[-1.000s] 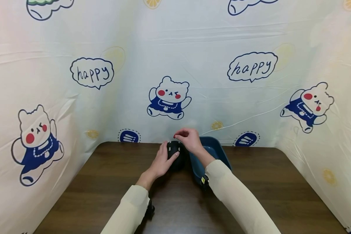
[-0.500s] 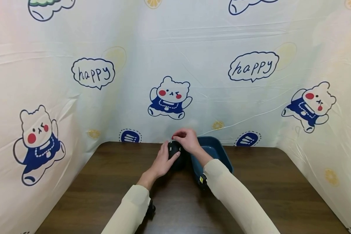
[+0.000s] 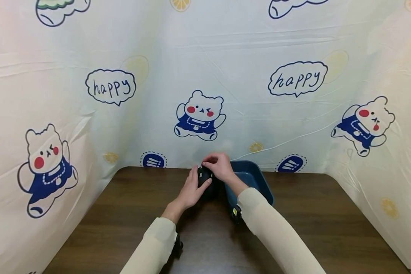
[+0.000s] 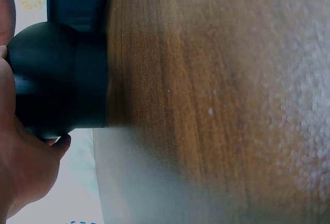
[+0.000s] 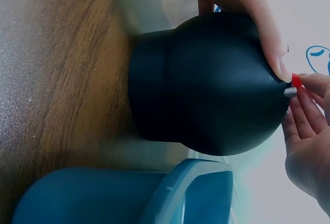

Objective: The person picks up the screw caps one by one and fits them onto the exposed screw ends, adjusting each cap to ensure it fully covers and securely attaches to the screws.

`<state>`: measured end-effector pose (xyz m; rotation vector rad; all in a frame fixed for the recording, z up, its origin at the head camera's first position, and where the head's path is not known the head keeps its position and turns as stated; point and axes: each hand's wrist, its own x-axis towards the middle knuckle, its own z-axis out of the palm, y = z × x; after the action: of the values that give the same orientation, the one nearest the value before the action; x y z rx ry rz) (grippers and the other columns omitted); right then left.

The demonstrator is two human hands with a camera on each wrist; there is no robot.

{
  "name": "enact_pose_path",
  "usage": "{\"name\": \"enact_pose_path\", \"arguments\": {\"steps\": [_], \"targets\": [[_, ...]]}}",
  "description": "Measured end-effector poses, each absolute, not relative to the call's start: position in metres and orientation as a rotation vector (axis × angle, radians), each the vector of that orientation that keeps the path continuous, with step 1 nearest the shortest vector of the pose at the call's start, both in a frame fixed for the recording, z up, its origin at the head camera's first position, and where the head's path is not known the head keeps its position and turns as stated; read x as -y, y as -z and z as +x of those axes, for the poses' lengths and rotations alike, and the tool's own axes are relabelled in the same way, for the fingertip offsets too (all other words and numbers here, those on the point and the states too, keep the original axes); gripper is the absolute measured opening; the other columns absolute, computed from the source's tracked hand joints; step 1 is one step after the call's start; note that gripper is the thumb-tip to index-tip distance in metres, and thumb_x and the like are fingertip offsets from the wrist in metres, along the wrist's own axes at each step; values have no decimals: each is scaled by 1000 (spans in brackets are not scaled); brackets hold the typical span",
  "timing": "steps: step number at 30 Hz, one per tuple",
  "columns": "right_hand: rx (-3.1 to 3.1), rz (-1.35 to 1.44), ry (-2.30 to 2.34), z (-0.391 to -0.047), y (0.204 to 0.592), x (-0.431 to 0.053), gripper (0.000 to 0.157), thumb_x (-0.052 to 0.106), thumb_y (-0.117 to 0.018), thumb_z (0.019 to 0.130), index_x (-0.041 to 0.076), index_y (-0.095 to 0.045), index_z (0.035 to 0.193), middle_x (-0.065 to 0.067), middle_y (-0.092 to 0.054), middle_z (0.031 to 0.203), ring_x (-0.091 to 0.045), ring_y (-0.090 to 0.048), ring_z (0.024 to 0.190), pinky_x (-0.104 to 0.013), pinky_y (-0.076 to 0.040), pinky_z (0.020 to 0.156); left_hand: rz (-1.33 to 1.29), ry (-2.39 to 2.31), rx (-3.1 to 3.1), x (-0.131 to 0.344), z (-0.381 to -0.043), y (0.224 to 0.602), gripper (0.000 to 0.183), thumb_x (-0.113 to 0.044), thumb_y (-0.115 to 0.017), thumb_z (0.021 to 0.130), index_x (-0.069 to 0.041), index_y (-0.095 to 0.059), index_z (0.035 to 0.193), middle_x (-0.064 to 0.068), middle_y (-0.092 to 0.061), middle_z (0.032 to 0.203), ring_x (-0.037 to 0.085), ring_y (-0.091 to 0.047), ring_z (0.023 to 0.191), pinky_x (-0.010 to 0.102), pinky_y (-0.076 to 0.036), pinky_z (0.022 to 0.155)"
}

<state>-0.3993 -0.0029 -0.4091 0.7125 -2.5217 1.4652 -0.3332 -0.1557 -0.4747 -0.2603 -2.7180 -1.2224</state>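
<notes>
A black dome-shaped body (image 3: 209,192) with a straight cylindrical base stands upright at the far middle of the table. Several small silver screws show on its top; one ridged screw (image 5: 291,92) stands out in the right wrist view. My left hand (image 3: 190,189) grips the dome from the left, thumb on the near side and fingers round the far side. Over the top, my right hand (image 3: 220,167) pinches a small red piece (image 5: 296,81) between thumb and fingertips, right beside the screw and my left thumb tip. Its exact kind is hard to tell.
A blue plastic bin (image 3: 268,190) stands close to the right of the dome, under my right forearm. The brown wooden table (image 3: 130,213) ends at a patterned white cloth (image 3: 239,34) behind and at both sides.
My right hand has come slightly down and left with the red piece, onto the top of the dome. The left hand keeps its grip.
</notes>
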Motion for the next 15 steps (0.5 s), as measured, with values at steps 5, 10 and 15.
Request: {"name": "enact_pose_path", "arguments": {"steps": [5,10,15], "targets": [[2529,720,-1468,-398,411,4,12,14,-75,95,6,-80,102,-2,-76,95,-16,-71,88,-37,-59,83,-246,1225,2749,155,-331,474,97,-67,-46,100,-10,-1,165,12,-9,171,33,-22,151,57,-27,120],[2544,727,-1433,-397,412,5,13,14,-75,95,6,-79,103,-2,-76,96,-17,-70,90,-36,-59,84,-238,1224,2758,156,-331,473,98,-67,-46,100,-9,-1,165,11,-6,172,34,-20,153,58,-25,121],[2574,755,-1379,-397,413,5,8,13,-75,95,10,-80,100,-2,-76,97,-18,-69,91,-37,-59,85,-233,1225,2766,156,-332,473,97,-67,-46,100,-10,-1,165,10,-4,172,33,-18,154,58,-23,122]]}}
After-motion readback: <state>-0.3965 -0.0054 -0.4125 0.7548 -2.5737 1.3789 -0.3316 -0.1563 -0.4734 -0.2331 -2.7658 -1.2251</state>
